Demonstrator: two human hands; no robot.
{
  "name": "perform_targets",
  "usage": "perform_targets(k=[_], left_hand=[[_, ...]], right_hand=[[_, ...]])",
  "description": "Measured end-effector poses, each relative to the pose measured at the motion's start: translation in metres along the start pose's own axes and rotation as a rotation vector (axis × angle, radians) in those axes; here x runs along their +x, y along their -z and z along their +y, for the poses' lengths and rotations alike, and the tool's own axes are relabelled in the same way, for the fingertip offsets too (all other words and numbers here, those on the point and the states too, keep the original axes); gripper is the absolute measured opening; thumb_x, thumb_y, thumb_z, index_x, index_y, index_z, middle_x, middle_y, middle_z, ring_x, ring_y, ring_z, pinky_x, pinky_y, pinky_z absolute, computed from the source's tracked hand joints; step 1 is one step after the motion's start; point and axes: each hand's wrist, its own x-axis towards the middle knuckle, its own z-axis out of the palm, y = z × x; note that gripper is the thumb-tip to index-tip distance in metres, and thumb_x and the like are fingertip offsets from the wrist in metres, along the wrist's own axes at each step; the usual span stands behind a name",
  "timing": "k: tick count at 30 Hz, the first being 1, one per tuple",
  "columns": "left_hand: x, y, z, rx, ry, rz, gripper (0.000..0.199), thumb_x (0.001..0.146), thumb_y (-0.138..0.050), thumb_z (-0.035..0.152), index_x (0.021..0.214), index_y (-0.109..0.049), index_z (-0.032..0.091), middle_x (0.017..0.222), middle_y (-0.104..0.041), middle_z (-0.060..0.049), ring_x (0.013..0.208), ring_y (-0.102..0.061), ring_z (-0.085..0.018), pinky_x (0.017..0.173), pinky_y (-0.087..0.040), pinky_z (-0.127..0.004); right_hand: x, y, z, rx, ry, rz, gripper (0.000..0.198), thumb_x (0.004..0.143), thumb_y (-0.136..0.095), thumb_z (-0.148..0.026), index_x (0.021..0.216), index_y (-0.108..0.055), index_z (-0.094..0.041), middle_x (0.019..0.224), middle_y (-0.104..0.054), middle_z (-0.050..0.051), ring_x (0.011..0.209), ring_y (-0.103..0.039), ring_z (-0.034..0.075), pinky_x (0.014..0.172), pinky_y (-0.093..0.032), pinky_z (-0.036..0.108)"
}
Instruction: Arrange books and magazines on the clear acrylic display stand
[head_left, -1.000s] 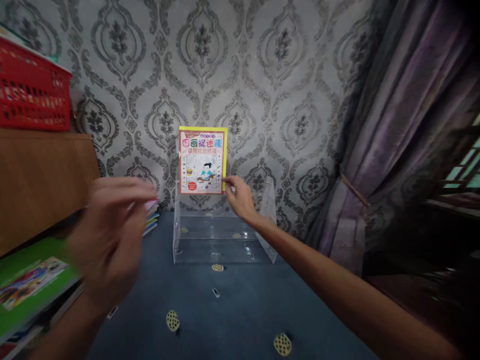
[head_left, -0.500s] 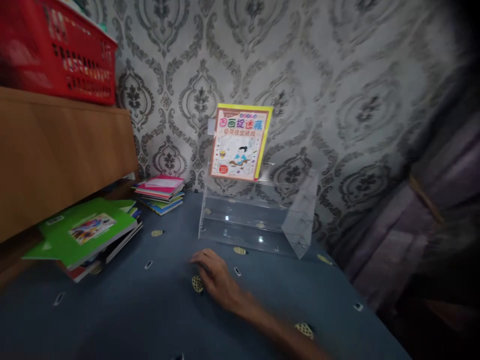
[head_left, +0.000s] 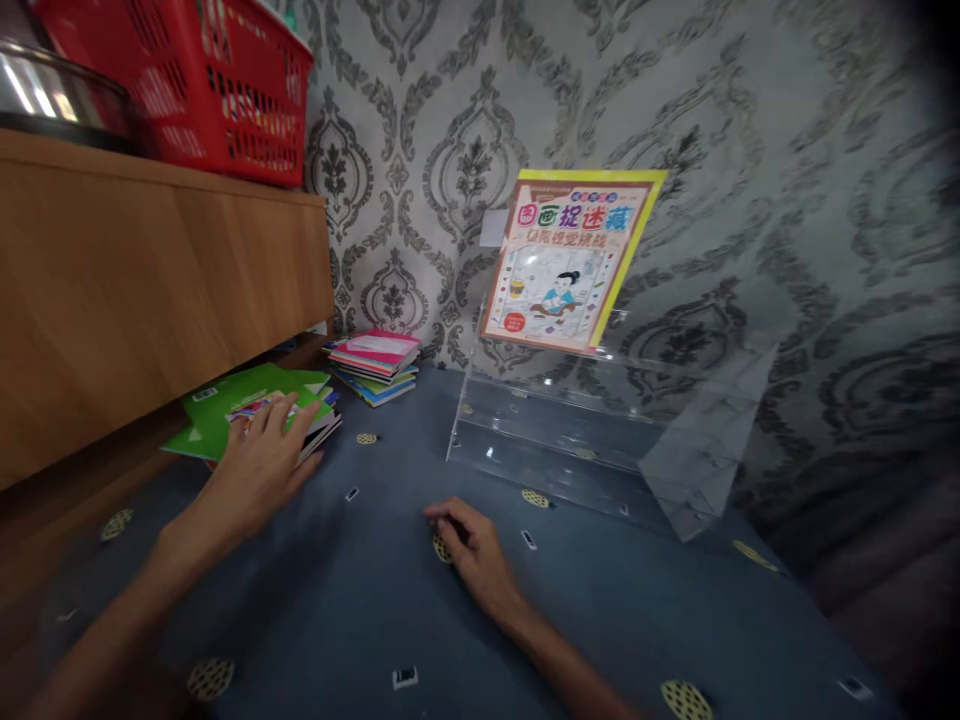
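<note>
- Head view: one yellow-edged, brown-bordered picture book (head_left: 574,265), already standing on clear acrylic tiered rack (head_left: 705,465), right of centre.
- Not on rack: green-covered book pile (head_left: 225,400) and pink-topped book stack (head_left: 376,362), on blue patterned worktop (head_left: 337,600), at left.
- Over green pile: left hand (head_left: 259,462), fingers apart, contact unclear.
- Lower centre: right hand (head_left: 478,560), empty, fingers loosely curled, apart from thumb.

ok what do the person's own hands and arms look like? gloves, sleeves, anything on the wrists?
Left hand and right hand: both bare, no gloves. Left forearm and right forearm: no sleeves in view. No watch, bracelet, cable or marking visible on either. Too soft to make out nails.
</note>
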Motion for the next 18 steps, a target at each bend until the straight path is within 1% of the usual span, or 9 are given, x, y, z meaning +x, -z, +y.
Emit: perform_targets(k=[1,2,4,5,8,11,13,16,18], left_hand=[[0.001,-0.009,-0.006,0.133,0.09,-0.104,0.05,0.093,-0.049,0.03,0.139,-0.054,0.011,0.149,-0.048,-0.026,0.14,-0.041,-0.046,0.103,-0.037,-0.074],[0.0,-0.018,-0.012,0.229,0.146,-0.187,0.054,0.093,-0.048,0.028,0.143,-0.05,0.009,0.152,-0.044,-0.028,0.142,-0.036,-0.048,0.101,-0.035,-0.077],[-0.003,-0.032,-0.025,0.33,0.204,-0.29,0.059,0.094,-0.044,0.028,0.149,-0.043,0.008,0.154,-0.041,-0.028,0.144,-0.033,-0.049,0.099,-0.036,-0.077],[-0.005,-0.036,-0.03,0.349,0.208,-0.311,0.059,0.095,-0.042,0.029,0.151,-0.041,0.009,0.154,-0.042,-0.028,0.145,-0.033,-0.048,0.099,-0.038,-0.074],[-0.011,-0.039,-0.04,0.355,0.203,-0.328,0.06,0.097,-0.04,0.031,0.153,-0.04,0.012,0.156,-0.042,-0.025,0.146,-0.033,-0.045,0.101,-0.043,-0.065],[-0.013,-0.038,-0.049,0.327,0.198,-0.378,0.057,0.098,-0.039,0.028,0.154,-0.04,0.015,0.159,-0.039,-0.02,0.147,-0.035,-0.04,0.106,-0.042,-0.057],[-0.014,-0.041,-0.057,0.325,0.171,-0.386,0.056,0.098,-0.038,0.023,0.154,-0.04,0.014,0.16,-0.039,-0.019,0.147,-0.037,-0.039,0.109,-0.04,-0.053],[-0.017,-0.051,-0.073,0.308,0.127,-0.296,0.054,0.097,-0.037,0.018,0.15,-0.047,0.014,0.155,-0.046,-0.019,0.142,-0.044,-0.038,0.106,-0.043,-0.051],[-0.02,-0.061,-0.084,0.254,0.084,-0.207,0.051,0.099,-0.034,0.022,0.147,-0.051,0.019,0.151,-0.052,-0.015,0.139,-0.05,-0.036,0.102,-0.047,-0.05]], right_hand=[[0.0,0.0,0.001,0.008,-0.016,0.006,0.025,0.092,-0.049,-0.027,0.093,-0.073,-0.02,0.082,-0.07,0.005,0.078,-0.066,0.019,0.069,-0.048,0.028],[0.001,0.0,0.001,0.014,-0.026,0.011,0.025,0.092,-0.049,-0.028,0.092,-0.073,-0.02,0.082,-0.07,0.005,0.078,-0.066,0.019,0.069,-0.048,0.028],[0.001,0.0,0.001,0.02,-0.033,0.011,0.025,0.091,-0.05,-0.028,0.092,-0.074,-0.021,0.082,-0.07,0.004,0.077,-0.065,0.019,0.069,-0.048,0.027],[0.001,0.0,0.0,0.021,-0.034,0.007,0.025,0.091,-0.05,-0.027,0.093,-0.074,-0.021,0.081,-0.07,0.004,0.077,-0.065,0.018,0.069,-0.047,0.027],[-0.001,-0.002,-0.002,0.016,-0.043,0.014,0.025,0.09,-0.049,-0.024,0.091,-0.074,-0.021,0.082,-0.07,0.004,0.077,-0.064,0.018,0.07,-0.046,0.027],[-0.004,-0.003,-0.003,0.002,-0.054,0.034,0.026,0.089,-0.049,-0.023,0.09,-0.074,-0.02,0.082,-0.069,0.004,0.078,-0.064,0.018,0.071,-0.046,0.028],[-0.005,-0.004,-0.003,-0.004,-0.058,0.038,0.026,0.089,-0.049,-0.022,0.091,-0.075,-0.02,0.082,-0.069,0.004,0.078,-0.064,0.018,0.071,-0.046,0.028],[-0.006,-0.004,-0.003,-0.027,-0.056,0.054,0.027,0.088,-0.049,-0.019,0.093,-0.076,-0.02,0.083,-0.07,0.004,0.08,-0.064,0.018,0.072,-0.046,0.028],[-0.007,-0.004,-0.003,-0.035,-0.046,0.06,0.028,0.088,-0.049,-0.017,0.094,-0.076,-0.02,0.082,-0.07,0.003,0.079,-0.064,0.018,0.072,-0.046,0.028]])
